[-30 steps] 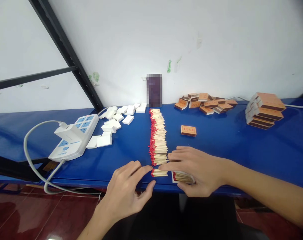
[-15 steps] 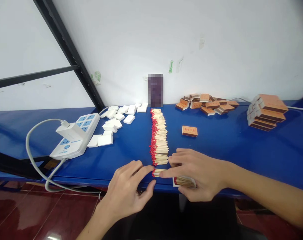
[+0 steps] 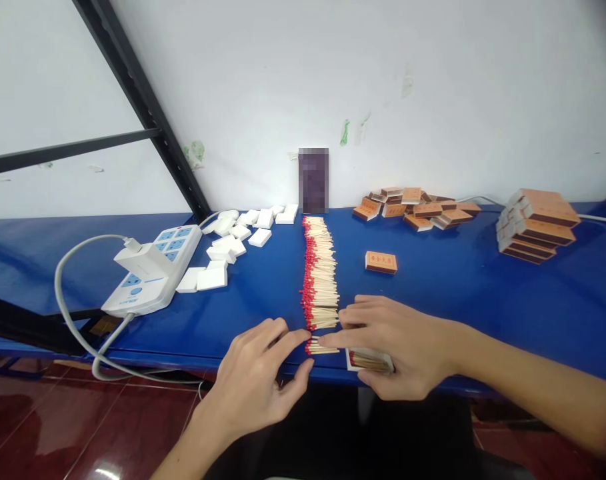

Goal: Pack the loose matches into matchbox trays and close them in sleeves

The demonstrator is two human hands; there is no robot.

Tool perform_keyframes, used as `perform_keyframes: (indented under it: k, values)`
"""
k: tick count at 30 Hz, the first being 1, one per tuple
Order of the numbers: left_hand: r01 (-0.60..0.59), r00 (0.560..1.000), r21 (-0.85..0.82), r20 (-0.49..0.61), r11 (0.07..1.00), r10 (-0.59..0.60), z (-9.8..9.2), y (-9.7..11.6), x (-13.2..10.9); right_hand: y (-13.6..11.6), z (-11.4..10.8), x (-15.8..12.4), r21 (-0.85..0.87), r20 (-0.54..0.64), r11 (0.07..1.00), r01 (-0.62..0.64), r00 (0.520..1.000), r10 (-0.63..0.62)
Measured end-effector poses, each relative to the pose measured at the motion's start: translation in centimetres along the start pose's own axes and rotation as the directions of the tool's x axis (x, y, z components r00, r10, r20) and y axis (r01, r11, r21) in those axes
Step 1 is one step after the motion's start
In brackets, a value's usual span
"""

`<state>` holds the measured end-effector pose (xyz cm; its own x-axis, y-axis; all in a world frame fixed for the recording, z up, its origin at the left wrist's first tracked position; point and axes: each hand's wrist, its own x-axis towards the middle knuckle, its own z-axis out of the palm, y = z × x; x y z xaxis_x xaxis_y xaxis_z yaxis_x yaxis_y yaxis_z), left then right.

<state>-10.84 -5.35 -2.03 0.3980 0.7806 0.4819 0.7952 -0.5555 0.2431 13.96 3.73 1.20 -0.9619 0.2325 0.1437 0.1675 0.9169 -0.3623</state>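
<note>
A long row of red-tipped matches [image 3: 320, 267] runs down the blue table [image 3: 483, 293] toward me. At its near end lies a small separate bunch of matches [image 3: 321, 347]. My left hand [image 3: 257, 380] rests at the table's front edge, its fingertips touching the red heads of that bunch, fingers stretched. My right hand [image 3: 397, 343] lies flat over an open matchbox tray [image 3: 370, 361] holding matches, its forefinger touching the bunch's wooden ends.
A white power strip [image 3: 150, 270] with plug and grey cable sits left. White matchbox trays [image 3: 227, 250] lie scattered beside it. One orange matchbox [image 3: 381, 262] lies alone; more orange matchboxes [image 3: 415, 209] and a stack [image 3: 537, 225] stand at the back right. A black metal frame [image 3: 147, 113] leans on the wall.
Both hands stay at the small bunch of matches; my fingertips have closed in on it slightly. The view has shifted a little.
</note>
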Motion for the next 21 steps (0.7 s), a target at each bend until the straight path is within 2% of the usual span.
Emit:
perform_keyframes:
  k: [14, 21]
  values:
    - [-0.003, 1.0, -0.023, 0.025, 1.0, 0.004, -0.07, -0.04, 0.01, 0.44, -0.22, -0.14, -0.046, -0.031, 0.999, -0.03, 0.999, 0.029]
    - [0.038, 0.999, 0.016, 0.037, 0.999, -0.038, 0.08, 0.01, -0.02, 0.44, -0.18, -0.13, -0.056, -0.03, 0.998, -0.039, 0.999, 0.037]
